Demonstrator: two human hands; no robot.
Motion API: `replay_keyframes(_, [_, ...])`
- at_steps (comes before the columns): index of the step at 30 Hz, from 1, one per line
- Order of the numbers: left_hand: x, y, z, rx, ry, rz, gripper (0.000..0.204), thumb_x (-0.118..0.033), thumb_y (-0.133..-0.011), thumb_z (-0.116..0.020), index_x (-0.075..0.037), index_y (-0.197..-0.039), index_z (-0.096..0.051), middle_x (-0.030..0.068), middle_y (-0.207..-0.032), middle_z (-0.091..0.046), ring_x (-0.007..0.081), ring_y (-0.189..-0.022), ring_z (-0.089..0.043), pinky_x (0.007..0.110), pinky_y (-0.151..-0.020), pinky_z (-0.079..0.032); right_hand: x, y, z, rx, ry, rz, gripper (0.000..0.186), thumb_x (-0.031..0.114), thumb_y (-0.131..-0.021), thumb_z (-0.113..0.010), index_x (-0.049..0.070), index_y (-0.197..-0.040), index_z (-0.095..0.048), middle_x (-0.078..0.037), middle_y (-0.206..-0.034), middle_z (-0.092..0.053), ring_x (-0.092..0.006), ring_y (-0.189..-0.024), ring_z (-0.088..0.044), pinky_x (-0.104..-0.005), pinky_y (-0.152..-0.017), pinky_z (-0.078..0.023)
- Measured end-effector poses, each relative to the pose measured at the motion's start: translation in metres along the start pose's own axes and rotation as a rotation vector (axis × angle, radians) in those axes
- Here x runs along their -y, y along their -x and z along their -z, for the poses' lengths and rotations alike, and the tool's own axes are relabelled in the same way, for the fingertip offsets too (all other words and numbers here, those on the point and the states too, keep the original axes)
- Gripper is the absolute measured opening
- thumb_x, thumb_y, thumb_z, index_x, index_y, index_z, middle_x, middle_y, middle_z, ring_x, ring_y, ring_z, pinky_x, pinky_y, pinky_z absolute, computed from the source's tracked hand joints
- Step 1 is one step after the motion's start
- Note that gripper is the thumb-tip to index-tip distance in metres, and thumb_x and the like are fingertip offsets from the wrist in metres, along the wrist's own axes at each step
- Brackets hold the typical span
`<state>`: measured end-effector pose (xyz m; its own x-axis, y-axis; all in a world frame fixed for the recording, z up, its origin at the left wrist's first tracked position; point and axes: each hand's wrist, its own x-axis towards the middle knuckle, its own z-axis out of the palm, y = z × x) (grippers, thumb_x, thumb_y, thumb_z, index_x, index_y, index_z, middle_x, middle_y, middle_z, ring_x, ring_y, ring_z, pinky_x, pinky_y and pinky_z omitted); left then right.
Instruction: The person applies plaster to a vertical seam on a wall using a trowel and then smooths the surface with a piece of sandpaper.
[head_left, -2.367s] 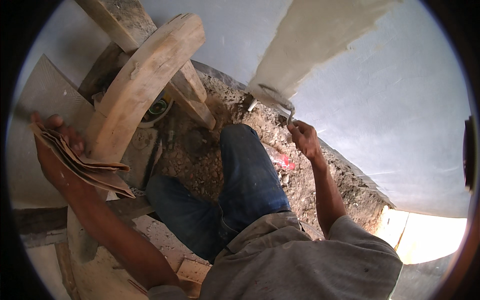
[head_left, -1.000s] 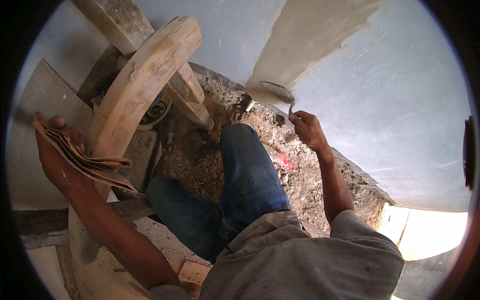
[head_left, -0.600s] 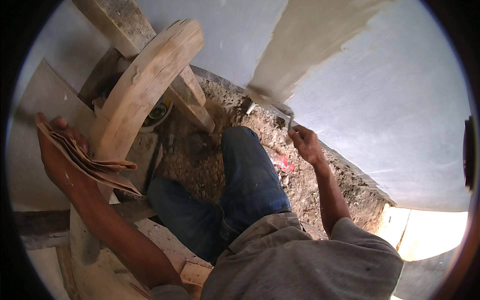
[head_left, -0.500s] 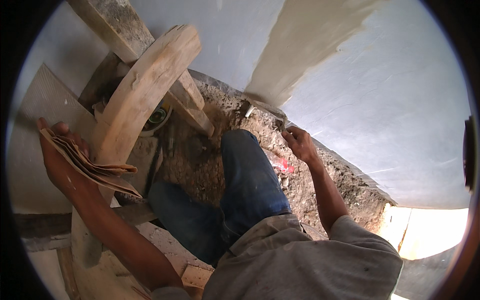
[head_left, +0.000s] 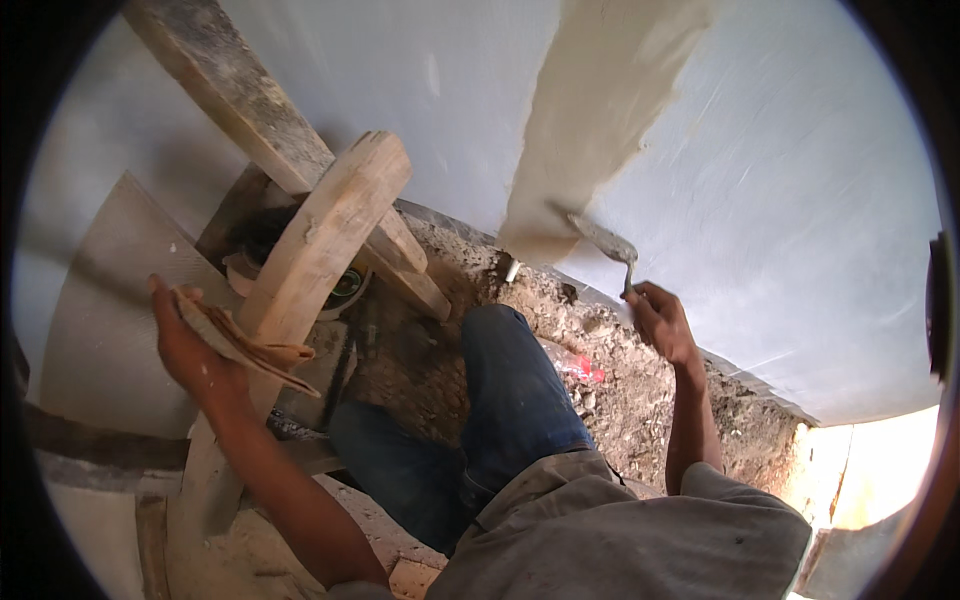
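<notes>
My right hand (head_left: pixel 665 325) grips a small trowel (head_left: pixel 606 240) by its handle. The trowel's blade lies close to the grey wall (head_left: pixel 780 220), at the lower right of a damp beige plaster strip (head_left: pixel 590 115); whether it touches cannot be made out. Over on the left, my left hand (head_left: pixel 195 360) is closed on a wad of folded brown sheets (head_left: pixel 235 340), like thick paper or cardboard. That hand is beside a thick wooden beam (head_left: pixel 315 235), and the wad overlaps the beam in view.
Another timber (head_left: pixel 235 90) leans across behind the beam. A round container (head_left: pixel 347 290) shows partly behind it. Rough, rubble-strewn ground (head_left: pixel 640 385) runs along the wall's foot, with a clear plastic bottle with a red label (head_left: pixel 580 367) beside my knee.
My right hand has swung the trowel up from the wall's bottom edge to the lower end of the plaster strip. In view, my left hand and its sheets sit lower and further right.
</notes>
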<state>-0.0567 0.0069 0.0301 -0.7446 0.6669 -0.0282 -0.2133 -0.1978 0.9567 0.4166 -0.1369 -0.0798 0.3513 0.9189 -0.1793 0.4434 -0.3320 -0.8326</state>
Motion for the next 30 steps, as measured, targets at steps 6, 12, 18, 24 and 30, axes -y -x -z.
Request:
replay_keyframes(6, [0.002,-0.025,0.018,0.364,0.273,0.127,0.037,-0.043,-0.105,-0.052,-0.010,-0.090,-0.060,-0.0007,-0.067,-0.050,0.0123,-0.052,-0.045,0.027,-0.048,-0.039,0.015,0.023,-0.064,-0.240,0.345,0.718,0.024,0.014,-0.080,-0.082,0.007,-0.102,-0.074,-0.010,-0.080,-0.069,-0.0294,-0.072,-0.069,-0.0371,-0.063,-0.053])
replay_keyframes(12, [-0.033,0.007,0.176,1.032,0.723,0.028,0.041,-0.037,-0.111,-0.035,-0.007,-0.098,-0.059,0.0006,-0.069,-0.052,0.0137,-0.058,-0.048,0.028,-0.062,-0.048,0.039,0.044,-0.146,0.053,0.152,0.937,0.025,0.009,-0.075,-0.084,0.006,-0.098,-0.076,-0.011,-0.082,-0.070,-0.0276,-0.075,-0.068,-0.0380,-0.067,-0.054])
replay_keyframes(18, [0.016,0.198,0.291,-0.187,0.319,0.652,0.042,-0.049,-0.100,-0.059,-0.012,-0.080,-0.054,-0.0010,-0.052,-0.040,0.0140,-0.041,-0.040,0.027,-0.040,-0.033,0.046,0.050,-0.195,0.892,0.074,0.687,0.027,0.014,-0.087,-0.076,-0.002,-0.109,-0.069,-0.013,-0.094,-0.073,-0.0191,-0.084,-0.066,-0.0335,-0.078,-0.052])
replay_keyframes(24, [0.049,0.354,0.395,-0.513,0.515,0.542,0.043,-0.052,-0.100,-0.057,-0.013,-0.081,-0.054,-0.0031,-0.060,-0.038,0.0111,-0.046,-0.035,0.027,-0.047,-0.033,0.149,0.163,-0.294,1.770,0.423,0.727,0.036,0.023,-0.092,-0.069,-0.004,-0.116,-0.066,-0.014,-0.093,-0.070,-0.0176,-0.085,-0.062,-0.0339,-0.079,-0.050])
replay_keyframes(30, [0.010,0.429,0.451,-0.588,0.735,-0.309,0.059,-0.067,-0.098,-0.047,-0.009,-0.102,-0.058,-0.0010,-0.073,-0.046,0.0140,-0.058,-0.040,0.031,-0.059,-0.039,0.099,0.331,-0.421,2.524,0.363,0.708,0.047,0.014,-0.090,-0.064,0.004,-0.136,-0.058,0.000,-0.074,-0.056,-0.0112,-0.060,-0.052,-0.0295,-0.053,-0.046])
